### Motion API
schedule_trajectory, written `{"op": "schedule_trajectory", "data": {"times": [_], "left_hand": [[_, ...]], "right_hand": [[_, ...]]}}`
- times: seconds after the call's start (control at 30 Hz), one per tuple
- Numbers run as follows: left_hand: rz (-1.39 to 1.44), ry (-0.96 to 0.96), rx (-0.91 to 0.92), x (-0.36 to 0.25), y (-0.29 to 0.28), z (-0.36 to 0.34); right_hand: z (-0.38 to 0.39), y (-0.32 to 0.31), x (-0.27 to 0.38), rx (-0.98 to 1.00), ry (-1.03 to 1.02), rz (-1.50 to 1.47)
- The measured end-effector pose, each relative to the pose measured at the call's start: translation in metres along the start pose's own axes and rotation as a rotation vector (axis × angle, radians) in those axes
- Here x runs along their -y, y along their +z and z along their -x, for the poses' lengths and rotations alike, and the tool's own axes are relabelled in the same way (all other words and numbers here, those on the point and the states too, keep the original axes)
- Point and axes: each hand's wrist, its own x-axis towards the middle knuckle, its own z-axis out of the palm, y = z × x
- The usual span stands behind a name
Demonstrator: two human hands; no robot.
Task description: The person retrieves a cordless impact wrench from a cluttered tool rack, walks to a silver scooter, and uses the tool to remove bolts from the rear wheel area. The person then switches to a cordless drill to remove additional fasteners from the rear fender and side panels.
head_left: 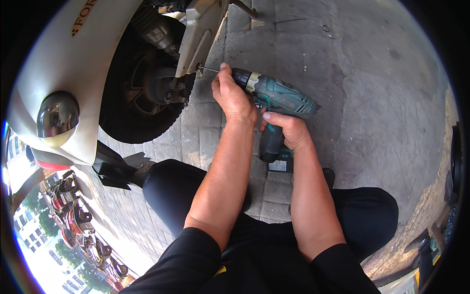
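Your right hand (292, 130) grips, left hand (236, 98) cups, the teal plastic drill (284, 97), upper centre. Keep its thin metal bit (209, 69) straight.

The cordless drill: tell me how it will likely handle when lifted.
The cordless drill is probably heavy for its size, given its bulky body and battery block. Its hard-looking casing should stay stiff. Its slim bit might flex if pushed sideways.

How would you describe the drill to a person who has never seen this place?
Start from the white vehicle at the left, with its black wheel. Right of the wheel, the right hand grips the drill by its handle, and the left hand is at its front. Its teal body with a cream ring sets it apart from the black wheel.
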Motion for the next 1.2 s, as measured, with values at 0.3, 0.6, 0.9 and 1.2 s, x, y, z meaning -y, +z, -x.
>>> {"op": "schedule_trajectory", "data": {"times": [0.3, 0.6, 0.9, 1.2], "left_hand": [[-0.13, 0.126, -0.26, -0.028, -0.015, -0.016], [-0.15, 0.198, -0.258, -0.03, -0.015, -0.022], [-0.087, 0.156, -0.207, -0.033, -0.017, -0.023], [-0.049, 0.156, -0.185, -0.033, -0.014, -0.022]], "right_hand": [[-0.001, -0.004, 0.001, 0.026, -0.078, 0.049], [0.001, -0.005, 0.002, 0.022, -0.033, 0.03], [0.003, -0.005, 0.004, 0.023, -0.059, 0.053], [0.005, -0.007, 0.007, 0.002, -0.055, 0.098]]}}
